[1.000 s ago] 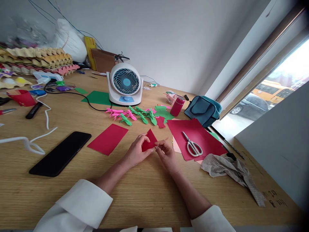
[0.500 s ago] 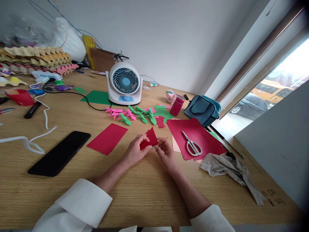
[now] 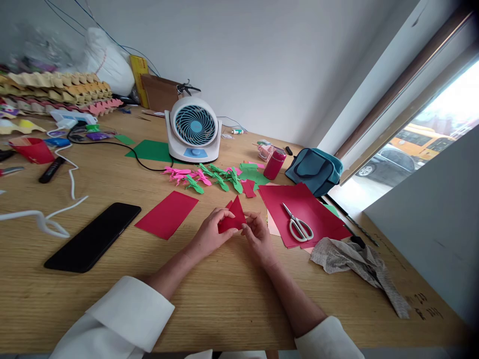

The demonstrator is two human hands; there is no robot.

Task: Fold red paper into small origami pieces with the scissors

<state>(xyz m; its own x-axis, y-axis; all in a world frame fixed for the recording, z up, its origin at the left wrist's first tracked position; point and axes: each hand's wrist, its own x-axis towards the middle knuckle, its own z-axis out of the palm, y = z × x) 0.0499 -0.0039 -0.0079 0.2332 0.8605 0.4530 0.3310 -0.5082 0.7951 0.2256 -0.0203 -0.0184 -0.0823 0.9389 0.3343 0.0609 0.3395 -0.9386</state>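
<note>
A small piece of folded red paper point(image 3: 232, 217) with a pointed top is held between both hands above the wooden table. My left hand point(image 3: 212, 230) pinches its left side, thumb in front and fingers behind. At its right edge, my right hand point(image 3: 257, 234) grips the lower corner between thumb and fingers. A flat red sheet point(image 3: 166, 214) lies left of my hands. To the right, white-handled scissors point(image 3: 299, 228) rest on larger red sheets point(image 3: 324, 214). Pink and green folded paper shapes point(image 3: 217, 175) lie in a cluster beyond my hands.
A black phone point(image 3: 94, 237) lies at the left. Behind the paper shapes stands a white fan point(image 3: 195, 130). A red bottle point(image 3: 275, 164) and a teal bag point(image 3: 315, 170) are at the back right, with a grey cloth point(image 3: 348, 259) nearer. Egg trays point(image 3: 56, 92) are stacked back left.
The folded red paper has turned slightly and shows a broader front face. My right thumb has shifted a little along its right edge.
</note>
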